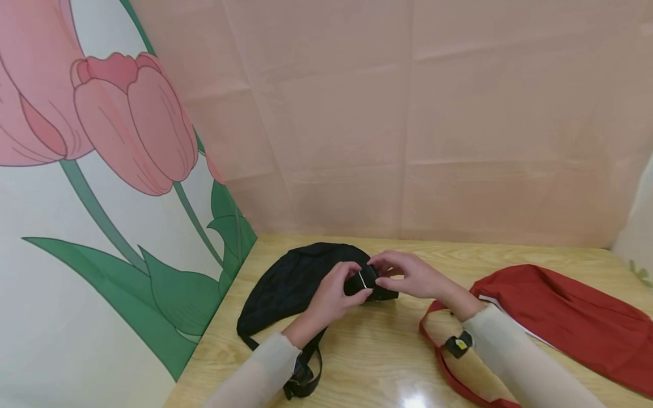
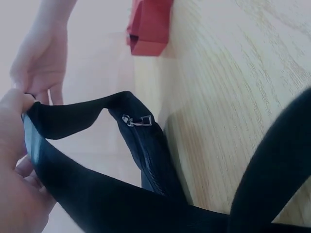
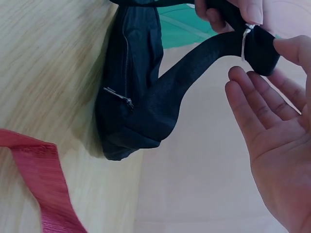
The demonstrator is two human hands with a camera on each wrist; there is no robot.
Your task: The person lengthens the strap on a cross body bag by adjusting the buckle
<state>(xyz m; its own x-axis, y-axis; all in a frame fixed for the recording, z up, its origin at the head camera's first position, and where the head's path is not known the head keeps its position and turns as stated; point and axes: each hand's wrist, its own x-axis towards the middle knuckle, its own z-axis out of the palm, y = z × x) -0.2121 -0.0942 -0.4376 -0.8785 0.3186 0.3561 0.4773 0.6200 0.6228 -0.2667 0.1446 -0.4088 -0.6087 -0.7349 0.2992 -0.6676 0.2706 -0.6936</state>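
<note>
A black sling bag (image 1: 291, 277) lies on the table, its zip (image 3: 127, 63) and metal puller showing in the right wrist view. My left hand (image 1: 334, 292) pinches the bag's black strap (image 2: 77, 119), which is raised in a loop off the table. A thin pale metal slider (image 3: 246, 41) sits across the strap between both hands. My right hand (image 1: 410, 275) holds the short folded strap end beyond that slider between thumb and forefinger, the other fingers spread below it. Part of the left fingers' grip is hidden behind the strap.
A red bag (image 1: 566, 323) with a red strap (image 1: 440, 354) lies at the right, partly under my right forearm. The black bag's other strap and a dark buckle (image 1: 302, 374) lie by my left sleeve. A pinkish sheet (image 1: 326, 124) hangs behind the wooden table (image 1: 377, 362).
</note>
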